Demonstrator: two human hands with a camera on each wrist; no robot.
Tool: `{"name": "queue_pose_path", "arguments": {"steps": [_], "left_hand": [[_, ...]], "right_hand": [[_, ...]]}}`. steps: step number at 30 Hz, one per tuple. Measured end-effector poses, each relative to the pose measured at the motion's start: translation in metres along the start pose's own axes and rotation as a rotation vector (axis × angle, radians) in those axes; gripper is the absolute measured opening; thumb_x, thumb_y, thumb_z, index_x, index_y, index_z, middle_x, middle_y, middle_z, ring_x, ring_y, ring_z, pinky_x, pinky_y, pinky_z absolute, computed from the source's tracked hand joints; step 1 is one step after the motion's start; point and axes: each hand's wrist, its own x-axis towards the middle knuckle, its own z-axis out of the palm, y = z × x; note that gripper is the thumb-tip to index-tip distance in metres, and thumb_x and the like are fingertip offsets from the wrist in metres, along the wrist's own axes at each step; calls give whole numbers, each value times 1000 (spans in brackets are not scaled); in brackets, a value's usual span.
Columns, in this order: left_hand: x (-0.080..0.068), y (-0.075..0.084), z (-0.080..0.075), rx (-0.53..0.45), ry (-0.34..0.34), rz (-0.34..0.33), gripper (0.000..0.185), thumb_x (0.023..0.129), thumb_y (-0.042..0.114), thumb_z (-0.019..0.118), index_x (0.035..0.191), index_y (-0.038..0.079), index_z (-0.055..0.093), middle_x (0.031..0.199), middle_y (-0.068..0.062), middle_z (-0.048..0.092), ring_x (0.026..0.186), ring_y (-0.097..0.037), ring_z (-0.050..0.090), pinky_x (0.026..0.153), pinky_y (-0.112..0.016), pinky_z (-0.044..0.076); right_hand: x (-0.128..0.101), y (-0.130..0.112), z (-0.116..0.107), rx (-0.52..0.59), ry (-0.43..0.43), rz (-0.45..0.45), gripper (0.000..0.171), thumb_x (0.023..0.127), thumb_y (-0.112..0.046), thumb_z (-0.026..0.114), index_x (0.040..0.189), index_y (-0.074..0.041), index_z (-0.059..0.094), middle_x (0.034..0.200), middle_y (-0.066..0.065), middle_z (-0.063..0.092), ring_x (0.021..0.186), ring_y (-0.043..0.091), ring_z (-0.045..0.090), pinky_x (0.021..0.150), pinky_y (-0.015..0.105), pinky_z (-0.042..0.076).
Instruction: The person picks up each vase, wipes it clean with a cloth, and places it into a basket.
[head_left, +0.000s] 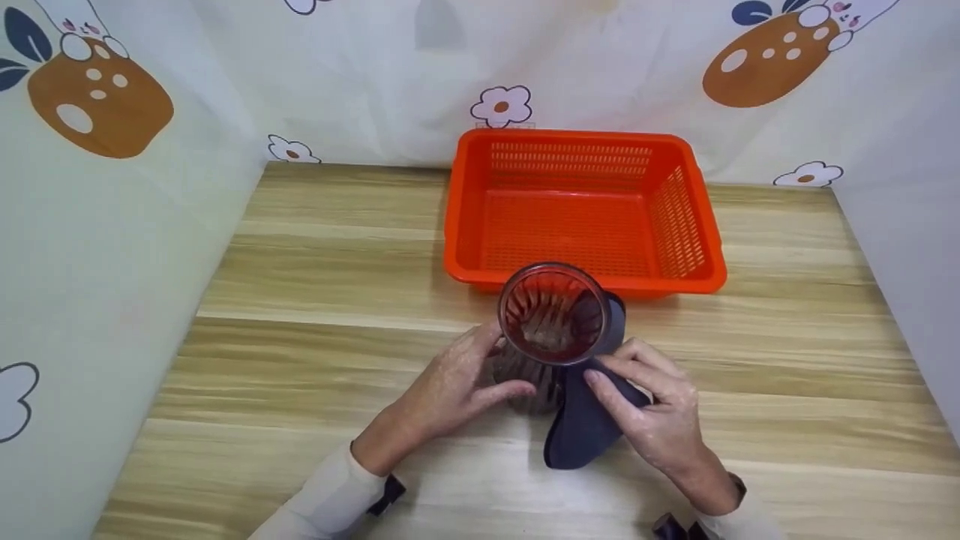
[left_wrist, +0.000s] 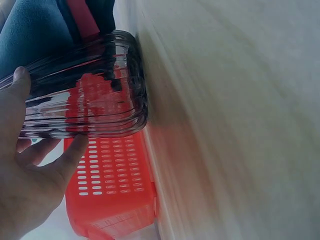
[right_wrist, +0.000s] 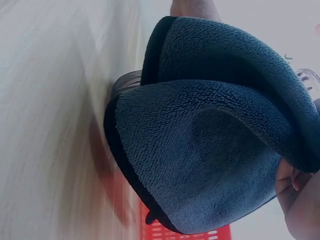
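Note:
A clear, ribbed glass vase (head_left: 548, 330) stands upright with its round mouth toward the head camera. My left hand (head_left: 450, 382) grips its left side, thumb in front and fingers behind. In the left wrist view the glass vase (left_wrist: 85, 95) has its base at the tabletop; I cannot tell whether it touches. A dark blue-grey towel (head_left: 585, 424) drapes against the vase's right side, pinched near the rim by my right hand (head_left: 664, 409). The right wrist view shows the towel (right_wrist: 200, 135) folded over, black-edged, hiding most of the glass.
Just behind the vase sits an orange-red plastic basket (head_left: 585, 285) with slotted walls and nothing inside. The wood-grain table (head_left: 315, 352) runs back to a wall covering (head_left: 360, 97) printed with fruit and flowers.

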Motion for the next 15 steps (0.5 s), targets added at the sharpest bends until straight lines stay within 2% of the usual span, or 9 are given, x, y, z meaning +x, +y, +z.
{"name": "queue_pose_path", "arguments": {"steps": [8, 15], "left_hand": [[1, 0, 2, 69, 32, 19, 84, 87, 49, 77, 151, 10, 40, 126, -9, 64, 118, -21, 60, 101, -42, 49], [3, -1, 4, 89, 65, 56, 86, 86, 49, 78, 151, 7, 41, 140, -10, 59, 127, -23, 56, 105, -42, 46]], "right_hand": [[-1, 1, 0, -74, -35, 61, 34, 67, 24, 76, 94, 4, 77, 82, 11, 64, 77, 16, 58, 68, 20, 46], [-3, 0, -1, -99, -41, 117, 32, 68, 22, 78, 92, 0, 78, 84, 9, 67, 78, 15, 60, 69, 20, 48]]}}
